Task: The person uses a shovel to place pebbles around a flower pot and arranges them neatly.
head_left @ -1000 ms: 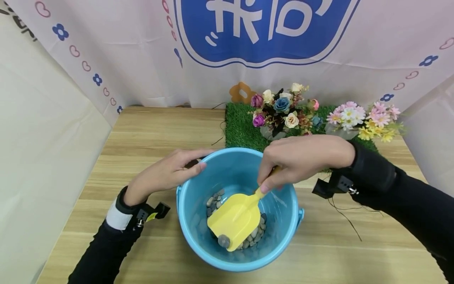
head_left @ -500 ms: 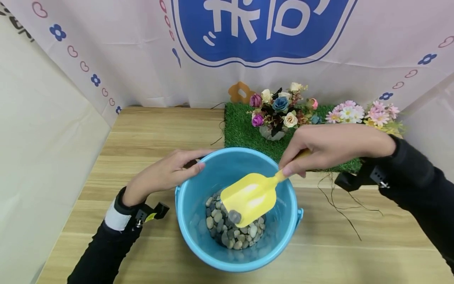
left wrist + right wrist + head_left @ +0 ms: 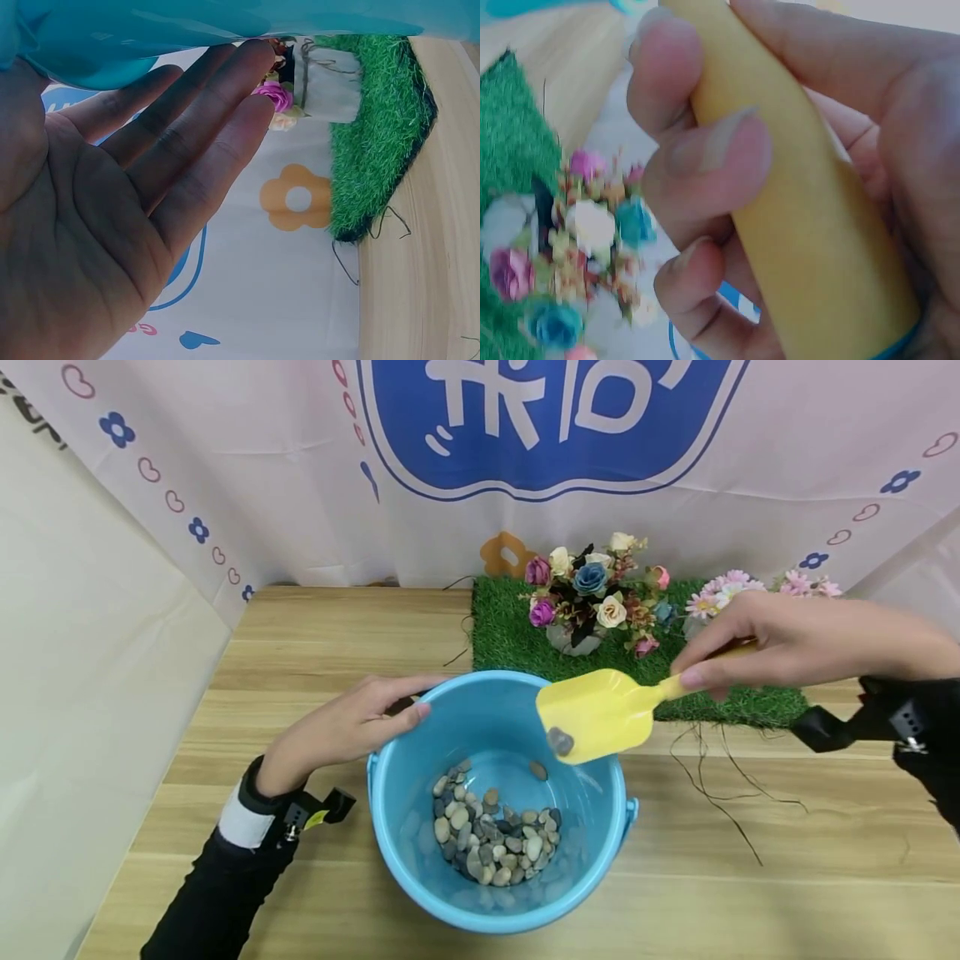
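My right hand (image 3: 795, 639) grips the handle of a yellow toy shovel (image 3: 600, 714), its fingers wrapped round the thick yellow handle (image 3: 802, 225) in the right wrist view. A grey pebble (image 3: 559, 741) lies near the blade's front edge. The blade overlaps the upper right rim of a light blue bucket (image 3: 393, 852). Inside, many pebbles (image 3: 495, 843) cover the lower part of the bottom. My left hand (image 3: 348, 722) rests against the bucket's upper left rim. Its long fingers (image 3: 187, 142) extend nearly straight along the outside wall in the left wrist view.
Behind the bucket lies a green artificial grass mat (image 3: 502, 622) on the wooden table (image 3: 322, 635). A pot of mixed artificial flowers (image 3: 592, 589) stands on it, with pink flowers (image 3: 720, 593) partly behind my right hand. Thin dark strands (image 3: 712, 785) lie to the right. A printed cloth (image 3: 300, 485) hangs behind.
My right hand has lifted the shovel from low in the bucket up and to the right, the grey pebble staying on the blade. More pebbles show below. My left hand has stayed at the rim.
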`<state>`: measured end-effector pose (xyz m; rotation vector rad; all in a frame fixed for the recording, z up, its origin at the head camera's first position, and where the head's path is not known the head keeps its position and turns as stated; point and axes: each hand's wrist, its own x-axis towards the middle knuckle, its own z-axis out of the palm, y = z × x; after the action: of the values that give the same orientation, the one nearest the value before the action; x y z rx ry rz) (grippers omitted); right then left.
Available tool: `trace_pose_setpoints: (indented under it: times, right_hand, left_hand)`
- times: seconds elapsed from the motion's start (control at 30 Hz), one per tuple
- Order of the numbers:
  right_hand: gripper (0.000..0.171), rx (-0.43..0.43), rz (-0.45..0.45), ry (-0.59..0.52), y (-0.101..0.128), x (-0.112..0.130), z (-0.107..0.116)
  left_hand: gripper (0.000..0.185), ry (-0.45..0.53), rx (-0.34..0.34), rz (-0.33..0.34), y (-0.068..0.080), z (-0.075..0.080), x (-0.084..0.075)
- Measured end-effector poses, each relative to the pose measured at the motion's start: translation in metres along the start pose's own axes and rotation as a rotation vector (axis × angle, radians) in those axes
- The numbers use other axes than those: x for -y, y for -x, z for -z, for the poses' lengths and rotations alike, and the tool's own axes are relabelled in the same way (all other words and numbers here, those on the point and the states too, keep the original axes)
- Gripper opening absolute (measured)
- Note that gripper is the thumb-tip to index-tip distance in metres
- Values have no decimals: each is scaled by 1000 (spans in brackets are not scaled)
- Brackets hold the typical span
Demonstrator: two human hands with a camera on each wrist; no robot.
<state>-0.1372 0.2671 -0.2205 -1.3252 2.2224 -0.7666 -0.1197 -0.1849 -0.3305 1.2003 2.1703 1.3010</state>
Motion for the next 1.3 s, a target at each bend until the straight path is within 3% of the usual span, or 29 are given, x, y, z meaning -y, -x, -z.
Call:
trace_pose_setpoints:
  times: [0.27, 0.53, 0.6, 0.8, 1.03, 1.17, 1.3]
  right_hand:
    - [35, -68, -107, 43, 43, -20, 2]
    - [39, -163, -205, 67, 89, -50, -15]
    - [37, -198, -270, 58, 102, -56, -21]
    - [36, -304, -348, -28, 133, -79, -40]
    - [29, -389, -575, -34, 158, -99, -62]
    - [26, -393, -712, -63, 167, -109, -69]
    - [26, -392, -789, -83, 175, -120, -74]
  left_hand:
    - [42, -15, -2, 9, -1, 0, 0]
    - [42, -40, -12, -3, 0, -1, 1]
    - [42, -35, -10, -7, -1, -1, 1]
    - [42, -31, -10, -19, -1, 0, 2]
    - [42, -33, -11, -18, -1, -1, 3]
    - [42, -27, -13, -19, -1, -1, 4]
    - [42, -24, -13, -16, 0, -1, 4]
